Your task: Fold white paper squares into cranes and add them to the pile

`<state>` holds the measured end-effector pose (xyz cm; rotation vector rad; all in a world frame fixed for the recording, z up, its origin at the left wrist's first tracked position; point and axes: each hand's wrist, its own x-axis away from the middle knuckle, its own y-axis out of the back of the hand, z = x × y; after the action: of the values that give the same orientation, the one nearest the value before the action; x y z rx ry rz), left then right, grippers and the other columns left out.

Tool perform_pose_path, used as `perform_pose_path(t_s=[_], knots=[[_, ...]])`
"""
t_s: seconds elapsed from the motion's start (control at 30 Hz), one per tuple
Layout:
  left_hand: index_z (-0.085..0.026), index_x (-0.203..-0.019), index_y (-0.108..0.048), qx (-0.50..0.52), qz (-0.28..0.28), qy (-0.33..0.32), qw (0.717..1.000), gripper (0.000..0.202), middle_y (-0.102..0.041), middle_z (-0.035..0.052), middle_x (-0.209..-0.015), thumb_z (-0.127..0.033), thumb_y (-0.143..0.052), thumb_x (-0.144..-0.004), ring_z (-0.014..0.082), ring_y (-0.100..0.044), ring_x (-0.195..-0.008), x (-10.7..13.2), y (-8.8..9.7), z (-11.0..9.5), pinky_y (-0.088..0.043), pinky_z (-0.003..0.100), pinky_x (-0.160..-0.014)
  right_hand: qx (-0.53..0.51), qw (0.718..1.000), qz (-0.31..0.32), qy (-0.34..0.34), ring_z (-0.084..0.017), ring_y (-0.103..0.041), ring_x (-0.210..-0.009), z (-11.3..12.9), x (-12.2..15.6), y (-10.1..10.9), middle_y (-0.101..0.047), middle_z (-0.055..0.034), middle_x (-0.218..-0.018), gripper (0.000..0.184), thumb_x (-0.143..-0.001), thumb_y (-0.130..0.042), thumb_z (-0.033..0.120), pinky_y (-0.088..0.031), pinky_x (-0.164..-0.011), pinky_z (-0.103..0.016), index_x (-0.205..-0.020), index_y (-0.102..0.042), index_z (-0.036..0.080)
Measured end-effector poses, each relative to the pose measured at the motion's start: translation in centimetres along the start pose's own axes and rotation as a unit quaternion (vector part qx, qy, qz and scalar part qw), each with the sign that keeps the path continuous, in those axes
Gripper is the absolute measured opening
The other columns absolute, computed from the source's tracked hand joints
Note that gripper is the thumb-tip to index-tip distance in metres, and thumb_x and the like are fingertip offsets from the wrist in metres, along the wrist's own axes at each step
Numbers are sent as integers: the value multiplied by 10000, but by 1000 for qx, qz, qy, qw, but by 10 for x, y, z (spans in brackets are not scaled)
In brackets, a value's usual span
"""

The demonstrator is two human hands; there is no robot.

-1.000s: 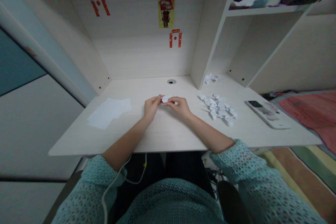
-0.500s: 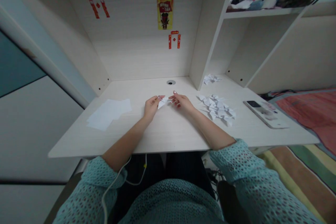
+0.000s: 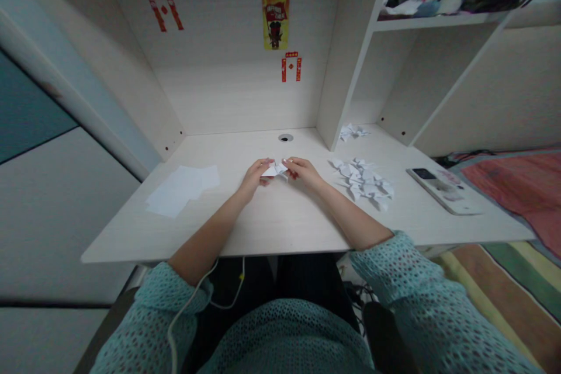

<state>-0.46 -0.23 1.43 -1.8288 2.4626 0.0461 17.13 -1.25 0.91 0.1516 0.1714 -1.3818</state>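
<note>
A small folded white paper piece (image 3: 274,170) is held low over the pale wooden desk (image 3: 280,216), between both hands. My left hand (image 3: 255,175) pinches its left side with closed fingers. My right hand (image 3: 304,170) grips its right side, fingertips pressed together on the paper. A pile of several folded white paper figures (image 3: 363,181) lies to the right of my right hand. A stack of flat white paper sheets (image 3: 182,188) lies to the left of my left hand.
A phone (image 3: 442,189) lies at the desk's right end. A few more folded papers (image 3: 353,131) sit in the shelf nook behind a vertical divider (image 3: 339,64). A cable hole (image 3: 285,137) is at the back. Bedding (image 3: 517,187) lies to the right.
My right hand, which had lifted its fingers off the paper half a second ago, has closed on it again. Both hands have drawn closer together around the piece.
</note>
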Motion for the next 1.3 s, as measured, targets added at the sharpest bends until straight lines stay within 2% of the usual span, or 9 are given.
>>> perform_pose_path(t_s=[0.13, 0.27, 0.4, 0.6, 0.83, 1.03, 1.3], knots=[[-162, -752, -611, -40, -26, -17, 999, 467, -607, 44, -685, -619, -512, -740, 125, -550, -588, -2, -1, 3, -337, 197, -442, 46, 996, -61, 52, -90, -387, -478, -6, -1, -3, -453, 35, -509, 390, -712, -600, 557, -276, -488, -252, -605, -522, 190], [-163, -666, -597, -96, -28, -79, 992, 482, -577, 30, -607, -620, -480, -765, 124, -519, -558, 0, -2, 1, -338, 222, -462, 63, 992, -90, 54, -99, -394, -490, -8, 0, -6, -461, 28, -512, 394, -719, -583, 566, -290, -496, -255, -600, -518, 196], [-166, -592, -583, -126, -61, -111, 984, 491, -551, 19, -550, -604, -466, -781, 127, -496, -545, 6, -4, -4, -351, 240, -508, 59, 991, -105, 61, -104, -408, -495, -8, 1, -7, -473, 23, -514, 394, -725, -572, 567, -304, -501, -255, -593, -503, 203], [-175, -583, -542, -131, -39, -129, 982, 393, -497, -13, -560, -539, -576, -728, 119, -475, -563, 10, -8, -7, -384, 227, -543, 68, 994, -59, 62, -111, -417, -501, -3, 3, -8, -482, 11, -512, 410, -731, -558, 579, -317, -506, -262, -572, -500, 206], [-183, -593, -500, -145, -22, -150, 978, 367, -450, -28, -565, -504, -547, -764, 114, -451, -576, 11, -9, -7, -375, 224, -560, 67, 997, 0, 50, -105, -430, -517, 0, 7, -10, -487, 21, -530, 402, -745, -543, 565, -316, -522, -248, -608, -522, 187], [-184, -532, -466, -125, -64, -133, 981, 380, -408, -30, -516, -469, -551, -770, 109, -393, -530, 10, -10, -7, -302, 240, -523, 66, 996, -23, 54, -103, -414, -523, -2, 4, -8, -477, 26, -521, 389, -731, -557, 533, -303, -535, -246, -570, -517, 182], [-184, -557, -534, -103, -84, -109, 985, 355, -462, -19, -527, -465, -536, -775, 117, -416, -523, 6, -10, 0, -302, 260, -528, 38, 998, -27, 31, -97, -386, -493, -5, 3, -7, -487, 28, -505, 384, -716, -569, 535, -289, -517, -247, -570, -526, 183]])
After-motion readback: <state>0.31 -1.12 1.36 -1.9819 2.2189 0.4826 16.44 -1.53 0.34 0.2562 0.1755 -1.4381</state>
